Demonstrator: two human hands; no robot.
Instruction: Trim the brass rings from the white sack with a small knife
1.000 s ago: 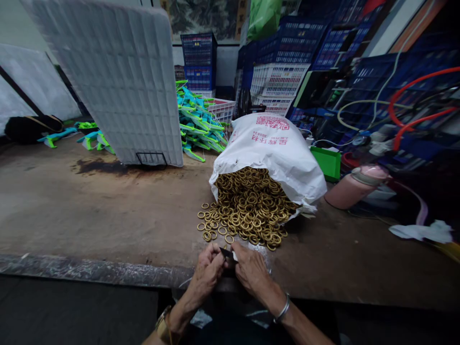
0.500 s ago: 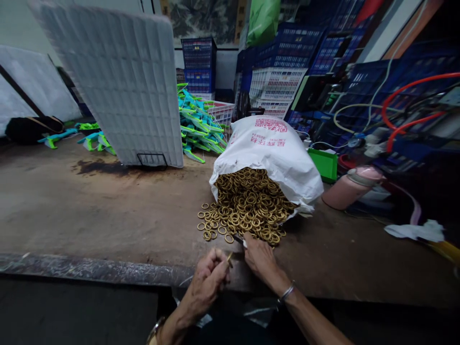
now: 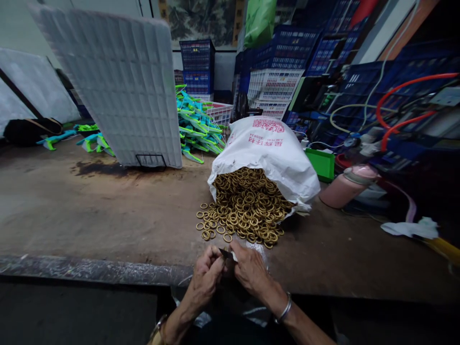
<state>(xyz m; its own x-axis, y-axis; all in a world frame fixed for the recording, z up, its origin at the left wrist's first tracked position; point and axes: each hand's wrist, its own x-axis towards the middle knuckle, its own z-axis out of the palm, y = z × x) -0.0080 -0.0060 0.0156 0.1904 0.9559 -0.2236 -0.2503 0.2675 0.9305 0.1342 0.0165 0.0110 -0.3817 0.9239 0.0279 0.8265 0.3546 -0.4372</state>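
Observation:
A white sack (image 3: 273,153) lies on its side on the brown worktable (image 3: 108,215), and several brass rings (image 3: 244,211) spill from its mouth toward me. My left hand (image 3: 206,275) and my right hand (image 3: 251,268) meet just before the ring pile, at the table's near edge. Both are closed in a pinch on a small dark strip (image 3: 227,253) held between them. Whether a ring is on it is hidden by my fingers.
A white gridded panel (image 3: 118,86) leans upright at the back left. Beside it lies a heap of teal and green plastic parts (image 3: 196,124). Blue and white crates (image 3: 276,72) stack behind. A pink bottle (image 3: 345,184), a green box (image 3: 321,163) and hoses crowd the right.
Half a second ago my right hand was out at the ring pile and my left hand held a ring. Now both hands are back together on the dark strip.

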